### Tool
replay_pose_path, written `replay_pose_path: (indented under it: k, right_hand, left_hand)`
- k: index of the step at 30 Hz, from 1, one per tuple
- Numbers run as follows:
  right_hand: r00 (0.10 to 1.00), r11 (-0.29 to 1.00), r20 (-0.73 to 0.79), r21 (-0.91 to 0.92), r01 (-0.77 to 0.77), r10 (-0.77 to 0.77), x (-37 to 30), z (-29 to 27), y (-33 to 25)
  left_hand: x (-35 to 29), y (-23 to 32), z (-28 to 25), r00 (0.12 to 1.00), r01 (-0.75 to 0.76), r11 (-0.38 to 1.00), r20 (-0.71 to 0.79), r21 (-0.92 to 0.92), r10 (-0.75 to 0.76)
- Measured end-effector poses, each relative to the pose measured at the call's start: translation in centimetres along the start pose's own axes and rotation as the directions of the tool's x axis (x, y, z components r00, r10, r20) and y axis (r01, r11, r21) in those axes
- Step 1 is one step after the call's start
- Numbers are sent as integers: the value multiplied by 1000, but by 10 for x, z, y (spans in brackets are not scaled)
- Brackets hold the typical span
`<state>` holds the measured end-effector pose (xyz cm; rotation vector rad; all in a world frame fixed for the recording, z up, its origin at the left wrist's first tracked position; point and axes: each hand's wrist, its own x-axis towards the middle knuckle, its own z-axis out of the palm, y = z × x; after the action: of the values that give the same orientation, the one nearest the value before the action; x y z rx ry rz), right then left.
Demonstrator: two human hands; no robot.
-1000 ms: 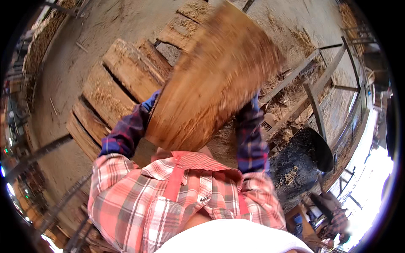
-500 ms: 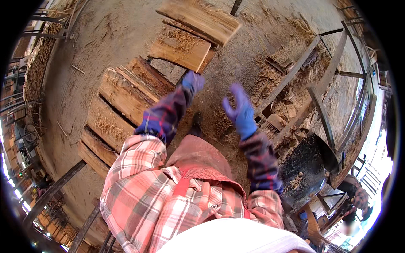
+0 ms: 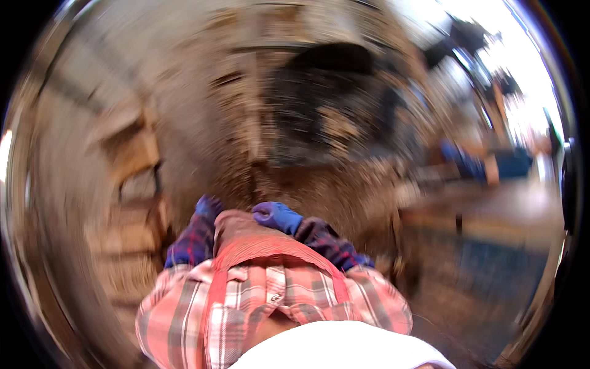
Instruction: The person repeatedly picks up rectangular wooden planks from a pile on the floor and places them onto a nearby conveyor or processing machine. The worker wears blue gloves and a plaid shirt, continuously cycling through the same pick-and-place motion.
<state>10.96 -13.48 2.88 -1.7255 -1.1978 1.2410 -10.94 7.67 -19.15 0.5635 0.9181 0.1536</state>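
My left hand (image 3: 209, 205), in a blue-purple glove, hangs low by the left edge of the red apron (image 3: 239, 234). Motion blur smears its fingers, so their state does not show. In front of the apron is my right hand (image 3: 278, 216), gloved in blue, its fingers curled together with nothing seen in them. Whether it touches the apron I cannot tell. Both forearms wear dark plaid sleeve covers over a pink plaid shirt.
To the left lie blurred sawn boards (image 3: 126, 237), with more wood pieces (image 3: 132, 150) farther off. A black sheet-like surface (image 3: 301, 117) bearing sawdust is ahead. At right stands a wooden-topped bench or box (image 3: 485, 206); a person's blue-clad arm (image 3: 461, 161) shows beyond it.
My view has swung to the right, so the boards now lie farther left and the black surface is ahead. Both hands have drawn in toward my body; the right one's spread fingers have curled.
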Motion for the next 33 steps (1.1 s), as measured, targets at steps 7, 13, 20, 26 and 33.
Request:
replay_pose_path:
  k: [7, 13, 20, 26, 33]
  right_hand:
    - [966, 967, -191, -153, -205, 174, -76, -46, 114]
    - [918, 972, -327, 16, -233, 226, -109, -51, 137]
    - [962, 996, -263, 73, -60, 77, -67, -39, 78]
    - [984, 985, -61, 69, -161, 165, -44, -58, 53]
    - [938, 899, -344, 424, 108, 50, -24, -137, 66]
  left_hand:
    - [21, -38, 107, 955, 295, 809, -184, 509, -233]
    - [-10, -31, 200, 948, 205, 709, 43, 675, -315]
    - [29, -8, 132, 921, 338, 803, 0, 491, -389]
    - [8, 28, 80, 930, 341, 774, -312, 533, -195]
    - [-21, 32, 98, 859, 511, 627, -358, 587, -365]
